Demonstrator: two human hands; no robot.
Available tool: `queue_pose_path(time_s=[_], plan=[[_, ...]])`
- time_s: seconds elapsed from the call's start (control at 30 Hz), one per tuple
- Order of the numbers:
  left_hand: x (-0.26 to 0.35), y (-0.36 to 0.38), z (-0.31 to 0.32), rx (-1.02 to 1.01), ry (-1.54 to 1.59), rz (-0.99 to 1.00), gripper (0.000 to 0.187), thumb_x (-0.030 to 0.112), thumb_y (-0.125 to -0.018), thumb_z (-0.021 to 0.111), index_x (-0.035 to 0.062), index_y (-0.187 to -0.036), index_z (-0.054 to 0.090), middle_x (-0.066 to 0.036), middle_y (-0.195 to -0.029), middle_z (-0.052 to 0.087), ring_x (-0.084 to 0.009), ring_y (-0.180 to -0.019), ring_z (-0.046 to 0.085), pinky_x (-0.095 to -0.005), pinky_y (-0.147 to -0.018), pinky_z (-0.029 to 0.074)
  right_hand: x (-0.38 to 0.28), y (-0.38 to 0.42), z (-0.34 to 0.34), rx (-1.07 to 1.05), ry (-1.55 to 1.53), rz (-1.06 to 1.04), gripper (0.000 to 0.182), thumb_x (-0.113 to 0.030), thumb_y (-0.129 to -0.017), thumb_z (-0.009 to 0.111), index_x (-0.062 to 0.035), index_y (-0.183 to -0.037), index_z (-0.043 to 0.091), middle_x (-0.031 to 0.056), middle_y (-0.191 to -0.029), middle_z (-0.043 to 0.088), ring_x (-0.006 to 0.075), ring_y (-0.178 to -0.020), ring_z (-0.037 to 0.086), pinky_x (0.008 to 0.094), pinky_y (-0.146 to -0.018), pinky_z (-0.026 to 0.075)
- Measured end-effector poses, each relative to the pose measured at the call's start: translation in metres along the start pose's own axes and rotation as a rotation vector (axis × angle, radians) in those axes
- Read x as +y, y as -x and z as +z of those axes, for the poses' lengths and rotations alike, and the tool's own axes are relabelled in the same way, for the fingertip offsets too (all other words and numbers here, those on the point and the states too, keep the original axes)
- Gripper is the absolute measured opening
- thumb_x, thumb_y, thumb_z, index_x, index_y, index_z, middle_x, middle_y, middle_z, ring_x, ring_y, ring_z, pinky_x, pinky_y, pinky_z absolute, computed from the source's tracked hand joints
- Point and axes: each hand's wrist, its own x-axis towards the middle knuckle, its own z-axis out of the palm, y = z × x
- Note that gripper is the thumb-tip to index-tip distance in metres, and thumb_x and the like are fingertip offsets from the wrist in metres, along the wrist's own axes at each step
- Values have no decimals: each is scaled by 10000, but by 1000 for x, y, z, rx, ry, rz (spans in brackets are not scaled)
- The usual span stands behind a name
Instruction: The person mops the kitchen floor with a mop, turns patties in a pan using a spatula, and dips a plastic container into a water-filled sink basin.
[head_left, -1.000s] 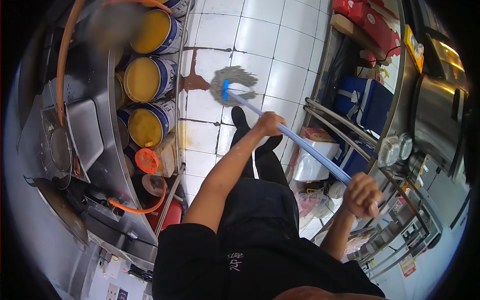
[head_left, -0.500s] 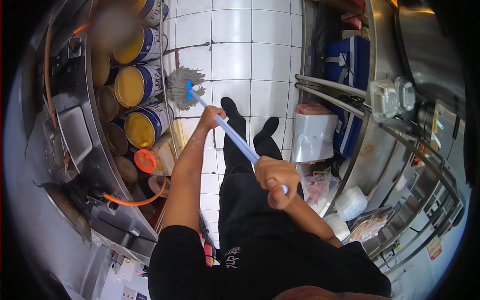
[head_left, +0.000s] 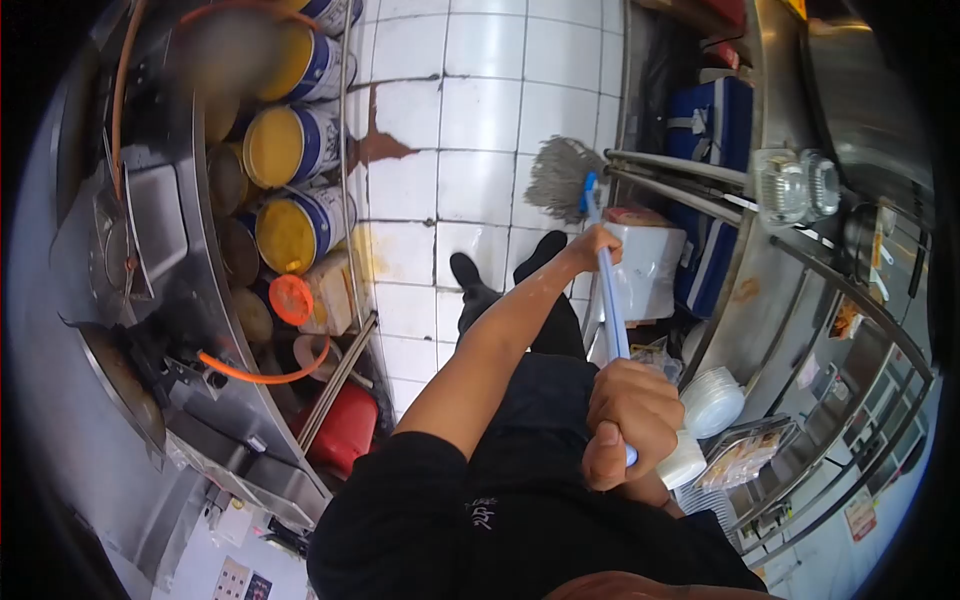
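Observation:
A string mop with a grey head (head_left: 562,178), a blue clamp and a pale blue handle (head_left: 613,310) slants down the right of the aisle. Its strands rest on the white tiles beside the right-hand rack. My left hand (head_left: 597,248) is wrapped round the handle just behind the blue clamp. Nearer my body, my right hand (head_left: 635,420) closes round the handle's top end, with the tip poking out below the fist. My black shoes (head_left: 465,270) stand on the floor just left of the mop head.
Yellow-lidded tins (head_left: 285,235) line the left under a steel counter, with an orange-lidded tub (head_left: 292,300) and red bin (head_left: 345,435). On the right are metal rails (head_left: 680,170), a blue cool bag (head_left: 712,190), a plastic-wrapped box (head_left: 645,265) and plastic bowls (head_left: 712,400). Brown broken tile (head_left: 380,145) marks the floor.
The mop head has swept from beside the left-hand tins across the floor to the right-hand rack. Both hands moved right with the handle, keeping their grip.

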Motion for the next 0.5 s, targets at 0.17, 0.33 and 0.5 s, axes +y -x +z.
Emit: queue_pose_path(time_s=[0.17,0.33,0.5], plan=[[24,7,-24,-112,-21,-7,49,113,-670,672,89,-634,648,-118,-620,632,-320,-596,631,-395,-578,494,11,3,17,-41,-75,-175,448,-252,-878,568,-78,-512,377,-12,-423,376,136,-314,362,276,-343,298],[40,38,-39,-16,-132,-26,68,164,-624,708,126,-681,707,-99,-658,670,-295,-661,674,-397,-641,531,-6,12,-5,-4,-164,-203,425,-277,-808,571,-137,-507,305,-15,-384,340,138,-290,341,265,-325,274],[59,101,-102,-42,-358,-162,83,204,-665,721,138,-715,723,-101,-714,694,-306,-689,681,-409,-683,549,-5,29,6,15,-447,-117,409,-232,-794,599,-141,-511,318,-34,-388,335,114,-303,323,270,-330,254]])
